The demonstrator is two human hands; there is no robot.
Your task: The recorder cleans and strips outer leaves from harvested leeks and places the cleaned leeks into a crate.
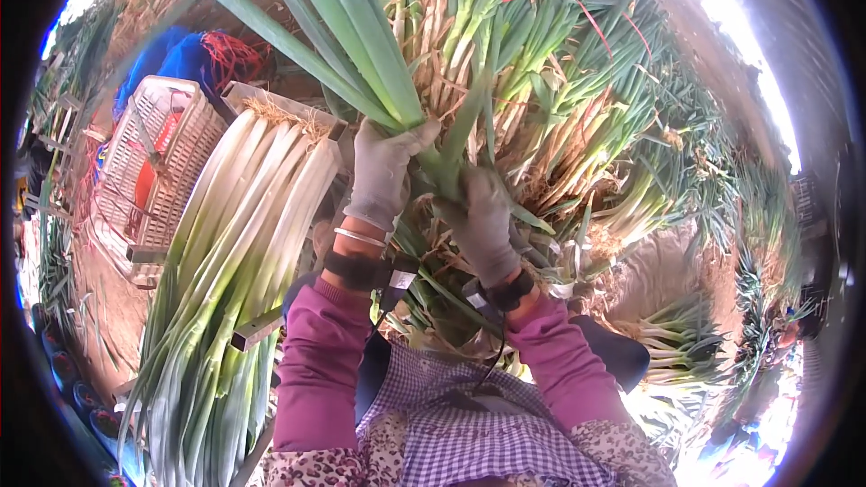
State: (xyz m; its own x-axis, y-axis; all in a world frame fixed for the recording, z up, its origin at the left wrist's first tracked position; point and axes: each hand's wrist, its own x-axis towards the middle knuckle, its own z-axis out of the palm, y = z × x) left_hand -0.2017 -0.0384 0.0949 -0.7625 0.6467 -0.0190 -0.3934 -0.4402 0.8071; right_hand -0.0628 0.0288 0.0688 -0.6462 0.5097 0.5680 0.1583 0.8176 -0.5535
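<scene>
The leek [365, 36] is raised in front of the lap — left hand [379, 169] clamped around it in a firm grip, right hand [484, 221] closed on green leaves [456, 149] just beside. Leftward, pale leeks [253, 185] fill a metal rack [255, 330] — beyond, a basket [197, 151] holds something red [144, 183].

Leeks [262, 189] lie on a frame [259, 329], basket [191, 176] left, heaped leeks [577, 117] right.
</scene>
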